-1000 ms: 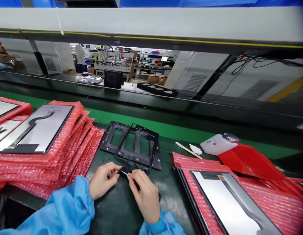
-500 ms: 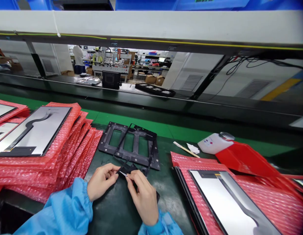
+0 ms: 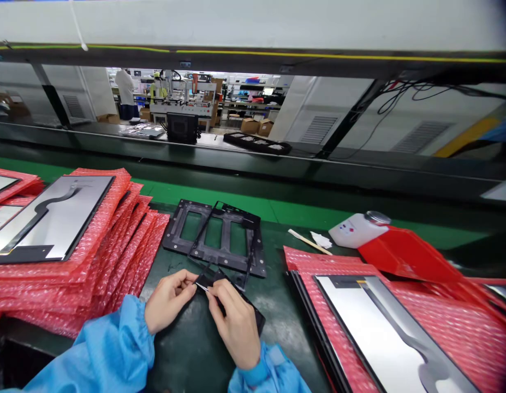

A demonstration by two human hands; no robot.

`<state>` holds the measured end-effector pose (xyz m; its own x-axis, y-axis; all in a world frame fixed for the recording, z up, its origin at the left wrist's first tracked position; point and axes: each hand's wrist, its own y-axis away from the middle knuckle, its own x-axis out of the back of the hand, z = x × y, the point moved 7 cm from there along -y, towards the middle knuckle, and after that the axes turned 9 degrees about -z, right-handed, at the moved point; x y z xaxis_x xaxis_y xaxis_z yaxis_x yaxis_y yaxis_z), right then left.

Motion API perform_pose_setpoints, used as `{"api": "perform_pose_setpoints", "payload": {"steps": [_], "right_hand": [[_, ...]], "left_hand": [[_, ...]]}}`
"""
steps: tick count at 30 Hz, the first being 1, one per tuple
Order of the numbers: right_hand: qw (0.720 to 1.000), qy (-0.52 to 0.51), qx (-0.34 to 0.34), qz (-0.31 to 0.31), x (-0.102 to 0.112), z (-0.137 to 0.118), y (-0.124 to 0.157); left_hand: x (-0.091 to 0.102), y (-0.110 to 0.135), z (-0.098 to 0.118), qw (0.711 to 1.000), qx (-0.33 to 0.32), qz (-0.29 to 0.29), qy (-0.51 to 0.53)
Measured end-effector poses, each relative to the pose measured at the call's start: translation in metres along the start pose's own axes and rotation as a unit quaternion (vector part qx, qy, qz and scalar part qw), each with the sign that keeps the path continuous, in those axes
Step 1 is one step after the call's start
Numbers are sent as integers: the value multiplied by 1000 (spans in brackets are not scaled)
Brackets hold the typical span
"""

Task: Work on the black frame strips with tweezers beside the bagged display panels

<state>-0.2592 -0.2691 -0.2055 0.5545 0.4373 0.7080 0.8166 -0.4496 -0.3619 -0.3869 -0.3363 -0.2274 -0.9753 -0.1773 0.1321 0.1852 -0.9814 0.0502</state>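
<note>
Head view had the black part [image 3: 206, 277] at its centre, low over the bench [image 3: 183, 360] between the two hands and just in front of the plate [image 3: 226, 240]. I had the left hand [image 3: 170, 297] pinching one edge between thumb and fingers, and the right hand [image 3: 235, 322] closed on a pale sliver [image 3: 202, 286] laid against it; I could not tell whether that was a tool or a strip. Compared with half a second before, more black showed past the right hand, while both pinches and the sliver stayed; I took that as the same fine work going on, the part merely turned a little. Counting outward: one plate with three openings, one thin frame [image 3: 240, 214] lying across it, one stick [image 3: 310, 242], one tissue [image 3: 320, 240], one bottle [image 3: 355, 230]. One large screen lay each side, left screen [image 3: 78, 218] and right screen [image 3: 375, 333], both on red wrap [image 3: 113, 240] in layers too many to count; two more screens were cut off leftward, one rightward.
</note>
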Motion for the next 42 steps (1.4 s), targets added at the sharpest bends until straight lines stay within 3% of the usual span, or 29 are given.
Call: {"api": "perform_pose_setpoints", "payload": {"steps": [5,10,15,21,29,36,42], "right_hand": [[999,-31,-34,17,1,9,-1],[996,-77,-13,31,4,5,-1],[999,-32,16,9,1,-2,-1],[999,-38,-15,24,3,4,0],[1000,-17,16,14,1,-4,-2],[999,-9,-20,32,2,5,-1],[999,11,19,25,5,-9,-2]], "left_hand": [[0,1,-2,999,23,13,32],[-3,1,-6,997,43,-1,66],[-3,1,-7,994,51,-5,94],[-4,1,-7,993,54,-12,106],[-5,0,-4,991,57,-5,121],[-4,-1,-4,992,62,-12,109],[-4,-1,-5,991,56,-20,120]]}}
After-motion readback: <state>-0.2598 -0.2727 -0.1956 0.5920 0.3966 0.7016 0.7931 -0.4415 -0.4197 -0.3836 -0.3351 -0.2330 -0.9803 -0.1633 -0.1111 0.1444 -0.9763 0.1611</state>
